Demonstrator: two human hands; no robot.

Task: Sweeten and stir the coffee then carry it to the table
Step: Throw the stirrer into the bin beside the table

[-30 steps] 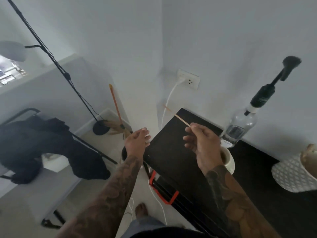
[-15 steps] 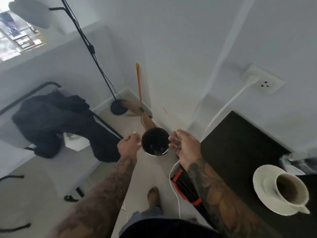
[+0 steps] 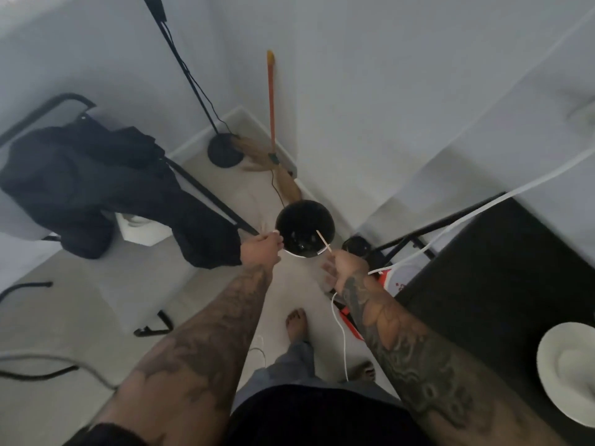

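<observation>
Left hand (image 3: 261, 252) grips bin (image 3: 304, 229) rim; right hand (image 3: 346, 268) pinches stirrer (image 3: 323, 241). We drop it inside, centred.

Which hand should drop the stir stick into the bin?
Right. The right hand already pinches the stick, tip over the black bin. The left hand is at the bin's rim.
</observation>
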